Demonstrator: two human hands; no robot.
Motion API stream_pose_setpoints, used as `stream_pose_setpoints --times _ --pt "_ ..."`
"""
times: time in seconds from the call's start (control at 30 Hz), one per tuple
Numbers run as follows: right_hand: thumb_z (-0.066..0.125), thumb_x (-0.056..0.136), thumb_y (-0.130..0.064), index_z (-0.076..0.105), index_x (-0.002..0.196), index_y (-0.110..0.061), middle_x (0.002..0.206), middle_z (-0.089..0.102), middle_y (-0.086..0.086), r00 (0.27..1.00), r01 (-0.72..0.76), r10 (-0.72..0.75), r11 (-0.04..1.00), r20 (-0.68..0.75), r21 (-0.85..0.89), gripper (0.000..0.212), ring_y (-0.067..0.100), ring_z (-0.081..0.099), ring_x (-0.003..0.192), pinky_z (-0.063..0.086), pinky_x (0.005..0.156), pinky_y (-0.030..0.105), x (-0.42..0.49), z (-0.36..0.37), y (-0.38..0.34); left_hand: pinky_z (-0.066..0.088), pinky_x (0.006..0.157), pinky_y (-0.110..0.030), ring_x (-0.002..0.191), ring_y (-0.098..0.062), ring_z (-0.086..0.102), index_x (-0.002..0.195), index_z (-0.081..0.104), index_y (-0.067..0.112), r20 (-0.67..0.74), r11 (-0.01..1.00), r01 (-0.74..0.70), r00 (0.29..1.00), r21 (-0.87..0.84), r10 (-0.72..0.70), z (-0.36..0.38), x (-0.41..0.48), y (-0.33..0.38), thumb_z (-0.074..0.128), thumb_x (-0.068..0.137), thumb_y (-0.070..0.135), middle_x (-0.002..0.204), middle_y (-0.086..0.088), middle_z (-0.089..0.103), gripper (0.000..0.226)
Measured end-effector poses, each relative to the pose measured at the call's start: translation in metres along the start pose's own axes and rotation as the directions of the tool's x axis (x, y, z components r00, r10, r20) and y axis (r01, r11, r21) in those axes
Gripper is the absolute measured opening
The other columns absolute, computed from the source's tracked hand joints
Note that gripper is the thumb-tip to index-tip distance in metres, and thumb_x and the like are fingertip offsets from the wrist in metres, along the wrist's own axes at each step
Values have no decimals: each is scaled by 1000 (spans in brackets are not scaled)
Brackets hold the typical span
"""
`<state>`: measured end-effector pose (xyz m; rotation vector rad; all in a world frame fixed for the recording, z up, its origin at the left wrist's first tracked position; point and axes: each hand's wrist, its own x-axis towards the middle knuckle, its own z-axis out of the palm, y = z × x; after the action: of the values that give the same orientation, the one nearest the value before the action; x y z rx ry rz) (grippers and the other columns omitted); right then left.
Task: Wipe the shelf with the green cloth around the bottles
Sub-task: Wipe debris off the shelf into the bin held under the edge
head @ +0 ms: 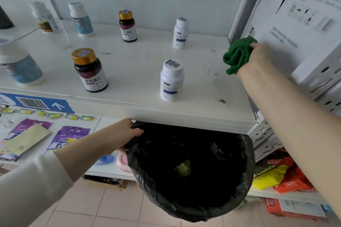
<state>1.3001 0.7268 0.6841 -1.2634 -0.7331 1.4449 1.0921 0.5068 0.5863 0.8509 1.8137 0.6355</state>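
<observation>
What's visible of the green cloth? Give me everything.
The green cloth is dark green, looks like thick terry, and is bunched into a folded wad. The right hand grips it, fingers curled round its right side. It is at the right end of the white shelf, beside a white carton. Whether its lower edge touches the shelf cannot be told.

益生菌片 read on label of near gold-capped dark bottle [91, 77]; same on far gold-capped dark bottle [128, 32]. Barcode and white up-arrow on blue sign [36, 103]. "Lavender", partly legible, on purple packet [69, 140]. Print on near white bottle [171, 83] and cardboard box [295, 24] illegible.
</observation>
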Motion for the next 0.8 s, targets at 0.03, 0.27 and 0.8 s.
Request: stream_pose_setpoints --times 0.03,0.27,0.8 --pt "42 90 -14 54 82 -5 72 48 7 1000 -5 4 999 -29 -48 17 19 46 46 43 32 19 5 5 -1 55 65 -34 86 -35 66 107 56 4 4 1000 0 1000 -6 0 0 0 0 48 92 12 103 -24 66 18" --pt "33 94 -9 49 128 -12 105 54 -1 933 230 -317 890 -171 -394 38 13 47 89 38 76 22 41 32 8 53 54 -25 76 -23 65 113 54 5 19 999 0 1000 -44 1 -4 0 -3 52 91 16 98 -16 66 24" --pt "41 93 -11 37 141 -28 150 33 2 892 448 -188 260 410 -855 50 28 47 119 40 77 23 116 49 15 48 60 -19 86 -9 62 110 49 18 -34 997 19 999 -69 -21 -3 4 -8 54 89 21 97 0 64 21"
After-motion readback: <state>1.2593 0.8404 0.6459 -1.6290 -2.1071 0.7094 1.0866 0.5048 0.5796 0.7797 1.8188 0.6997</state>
